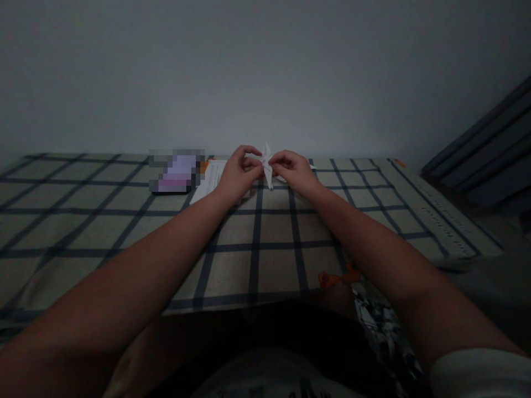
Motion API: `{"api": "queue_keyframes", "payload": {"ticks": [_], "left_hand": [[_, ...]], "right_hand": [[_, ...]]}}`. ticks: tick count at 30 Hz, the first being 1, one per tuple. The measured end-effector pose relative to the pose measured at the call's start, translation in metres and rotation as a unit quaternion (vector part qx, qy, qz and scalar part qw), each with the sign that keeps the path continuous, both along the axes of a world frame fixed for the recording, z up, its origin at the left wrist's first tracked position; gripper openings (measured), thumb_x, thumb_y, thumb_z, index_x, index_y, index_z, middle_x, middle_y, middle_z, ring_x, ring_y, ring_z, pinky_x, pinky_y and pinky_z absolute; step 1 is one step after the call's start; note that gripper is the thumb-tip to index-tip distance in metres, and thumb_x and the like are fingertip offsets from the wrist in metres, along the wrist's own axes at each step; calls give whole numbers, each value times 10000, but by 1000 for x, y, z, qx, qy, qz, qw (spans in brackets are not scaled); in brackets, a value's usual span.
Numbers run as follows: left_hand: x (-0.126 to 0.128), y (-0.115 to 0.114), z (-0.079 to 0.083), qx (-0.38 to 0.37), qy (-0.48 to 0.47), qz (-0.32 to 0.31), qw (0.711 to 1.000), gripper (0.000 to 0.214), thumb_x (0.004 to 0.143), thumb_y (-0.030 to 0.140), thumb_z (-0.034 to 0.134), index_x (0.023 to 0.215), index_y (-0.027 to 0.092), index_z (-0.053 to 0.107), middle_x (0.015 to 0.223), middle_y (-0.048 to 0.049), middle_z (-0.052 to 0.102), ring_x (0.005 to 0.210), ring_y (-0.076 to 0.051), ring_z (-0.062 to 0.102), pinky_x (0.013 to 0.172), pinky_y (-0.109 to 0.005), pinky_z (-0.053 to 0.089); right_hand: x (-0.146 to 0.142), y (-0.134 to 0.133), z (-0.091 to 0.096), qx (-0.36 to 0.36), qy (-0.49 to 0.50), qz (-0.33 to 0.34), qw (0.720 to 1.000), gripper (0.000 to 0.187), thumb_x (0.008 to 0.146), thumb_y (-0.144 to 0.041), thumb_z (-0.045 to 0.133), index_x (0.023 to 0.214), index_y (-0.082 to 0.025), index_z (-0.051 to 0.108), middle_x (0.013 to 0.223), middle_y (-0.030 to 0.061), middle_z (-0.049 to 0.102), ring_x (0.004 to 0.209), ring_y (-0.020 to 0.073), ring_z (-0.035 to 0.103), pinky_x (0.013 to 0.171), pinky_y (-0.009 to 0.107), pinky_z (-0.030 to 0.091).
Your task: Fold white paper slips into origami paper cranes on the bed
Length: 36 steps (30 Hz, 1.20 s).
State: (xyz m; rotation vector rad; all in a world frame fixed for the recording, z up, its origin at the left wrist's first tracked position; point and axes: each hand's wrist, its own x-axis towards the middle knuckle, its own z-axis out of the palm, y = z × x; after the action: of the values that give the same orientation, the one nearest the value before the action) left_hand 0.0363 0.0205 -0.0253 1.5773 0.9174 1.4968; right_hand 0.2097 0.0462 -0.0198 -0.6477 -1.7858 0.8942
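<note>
Between my two hands, above the far part of the table, is a small piece of folded white paper with pointed ends, one up and one down. My left hand pinches its left side between thumb and fingers, the index finger curved over the top. From the other side, my right hand grips the paper with thumb and forefinger. Close to my left hand lies a printed white sheet. Another bit of white paper shows partly behind my right hand.
A checked cloth covers the table, which meets a plain wall at the back. Left of the sheet lies a blurred phone-like device with a purple screen. Near the front edge, by my right forearm, is an orange shape.
</note>
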Motion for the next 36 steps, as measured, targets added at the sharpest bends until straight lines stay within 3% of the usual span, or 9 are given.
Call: {"api": "queue_keyframes", "payload": {"ticks": [4, 7, 12, 19, 28, 36], "left_hand": [[3, -2, 3, -70, -48, -9, 996, 155, 699, 217, 683, 844, 164, 695, 799, -24, 694, 742, -149, 672, 774, -328, 568], [1, -1, 5, -107, -106, -60, 987, 178, 679, 210, 690, 845, 155, 725, 832, -52, 715, 796, -172, 687, 805, -343, 565], [-3, 1, 4, -123, -119, -105, 980, 297, 650, 218, 762, 940, 153, 748, 908, -75, 732, 807, -157, 685, 816, -304, 547], [-3, 0, 2, -93, -101, -59, 989, 368, 586, 285, 850, 917, 162, 744, 928, -74, 741, 799, -165, 691, 806, -321, 556], [-5, -5, 8, -62, -65, -44, 995, 399, 582, 354, 870, 914, 173, 743, 935, -70, 743, 855, -190, 697, 853, -365, 560], [-7, -10, 13, -33, -16, -11, 999, 339, 581, 369, 875, 813, 165, 735, 822, -46, 730, 805, -194, 695, 827, -367, 565]], "right_hand": [[2, 0, 0, -68, 3, 10, 998, 177, 788, -250, 642, 940, -175, 694, 875, 27, 696, 757, 126, 640, 779, 302, 546], [3, 0, 1, -95, 12, 42, 995, 255, 769, -251, 671, 1010, -179, 717, 935, 37, 719, 801, 133, 652, 819, 316, 545], [6, 0, 6, -93, 4, 51, 994, 316, 732, -289, 737, 1026, -174, 721, 938, 39, 726, 800, 132, 637, 818, 318, 538], [7, 1, 9, -88, 8, 58, 994, 285, 735, -300, 736, 987, -170, 709, 895, 32, 709, 775, 126, 616, 768, 293, 520], [7, 0, 8, -75, 25, 75, 994, 248, 756, -321, 728, 956, -186, 672, 890, 10, 676, 780, 115, 607, 741, 268, 505], [8, -2, 11, -83, 5, 73, 994, 244, 738, -353, 749, 903, -191, 671, 824, 2, 660, 763, 124, 604, 726, 270, 502]]}}
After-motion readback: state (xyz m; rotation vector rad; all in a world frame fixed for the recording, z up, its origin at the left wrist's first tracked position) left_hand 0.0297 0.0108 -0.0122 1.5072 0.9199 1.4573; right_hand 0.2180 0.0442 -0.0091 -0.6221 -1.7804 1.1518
